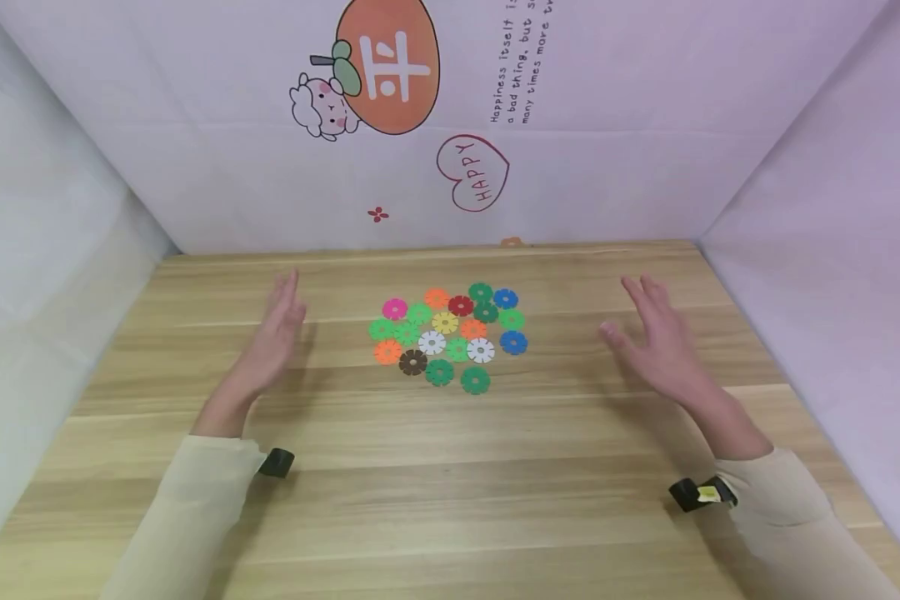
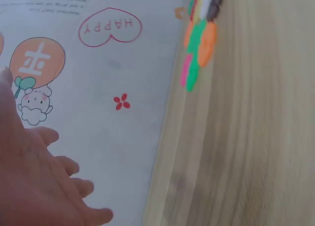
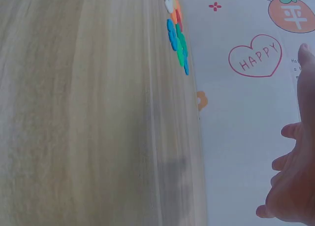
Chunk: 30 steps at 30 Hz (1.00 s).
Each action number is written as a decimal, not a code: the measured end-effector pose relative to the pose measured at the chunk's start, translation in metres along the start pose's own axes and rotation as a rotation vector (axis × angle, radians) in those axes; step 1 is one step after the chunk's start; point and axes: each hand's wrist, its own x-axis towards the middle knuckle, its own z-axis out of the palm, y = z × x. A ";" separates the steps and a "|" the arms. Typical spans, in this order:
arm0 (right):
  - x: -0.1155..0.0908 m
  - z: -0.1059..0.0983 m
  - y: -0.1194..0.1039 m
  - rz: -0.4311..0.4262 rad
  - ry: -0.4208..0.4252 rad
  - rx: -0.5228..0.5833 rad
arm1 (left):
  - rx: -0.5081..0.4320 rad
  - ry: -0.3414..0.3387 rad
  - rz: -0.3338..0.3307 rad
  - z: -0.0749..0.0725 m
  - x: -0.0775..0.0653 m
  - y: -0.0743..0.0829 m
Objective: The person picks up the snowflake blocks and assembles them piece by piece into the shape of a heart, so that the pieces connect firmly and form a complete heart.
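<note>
Several flat, notched plastic discs with a hole in the middle lie grouped on the wooden table. Among them are a pink disc, a brown disc, a dark red disc, a yellow disc and a blue disc; others are green, orange and white. To the left of the group, my left hand is held above the table, fingers extended, holding nothing. My right hand hovers on the other side, fingers spread and thumb apart, likewise holding nothing. Both hands are away from the discs.
A white printed cloth rises behind the table's back edge, with a heart drawing on it. White side panels border the table left and right. Dark wrist cameras are strapped at both sleeves.
</note>
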 end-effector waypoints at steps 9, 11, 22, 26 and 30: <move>0.001 -0.006 -0.008 0.088 -0.075 0.409 | -0.485 -0.081 0.006 -0.006 -0.005 0.007; 0.002 -0.006 -0.011 0.128 -0.086 0.472 | -0.580 -0.084 0.009 -0.008 -0.007 0.007; -0.001 -0.008 -0.015 0.165 -0.131 0.889 | -0.876 -0.133 -0.018 -0.010 -0.005 0.003; -0.001 -0.008 -0.014 0.179 -0.159 1.045 | -0.853 -0.140 -0.057 -0.011 -0.005 0.000; -0.004 -0.007 -0.013 0.211 -0.184 1.102 | -0.858 -0.140 -0.115 -0.012 -0.005 -0.006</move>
